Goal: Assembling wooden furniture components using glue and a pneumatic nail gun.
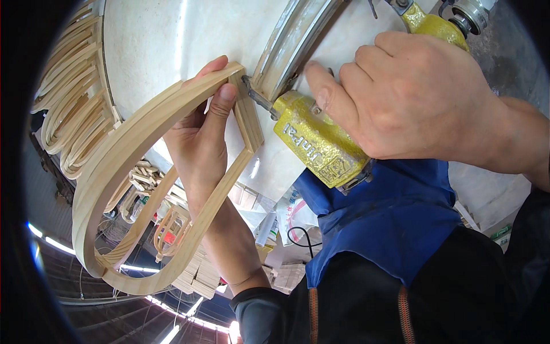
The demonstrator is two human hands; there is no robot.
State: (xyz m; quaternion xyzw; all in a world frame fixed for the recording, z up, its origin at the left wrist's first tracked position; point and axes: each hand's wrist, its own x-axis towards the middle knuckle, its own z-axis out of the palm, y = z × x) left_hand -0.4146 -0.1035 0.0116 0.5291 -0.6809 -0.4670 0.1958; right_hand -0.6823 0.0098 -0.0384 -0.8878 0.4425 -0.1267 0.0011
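Note:
My left hand (pixel 197 135) grips a curved, pale wooden frame (pixel 91 178) near its upper corner, the thumb pressed on the inner side and fingers behind. The frame is a long rounded loop, closed at this end by a short crosspiece (pixel 247 117). In my right hand (pixel 412 94) is a yellow pneumatic nail gun (pixel 321 143), my fingers wrapped round its handle, which the hand mostly hides. The gun's metal nose (pixel 259 94) is at the corner where crosspiece and curved side meet; it looks to be touching. The gun's long metal magazine (pixel 298 43) slants up and away.
A pale worktop (pixel 143 51) lies beneath. Several curved wooden frames (pixel 74 109) are stacked at the far left. Small wood pieces (pixel 143 175) and another slatted frame (pixel 172 229) show through the loop. An air fitting (pixel 470 17) is at top right; a blue apron (pixel 381 218) covers my front.

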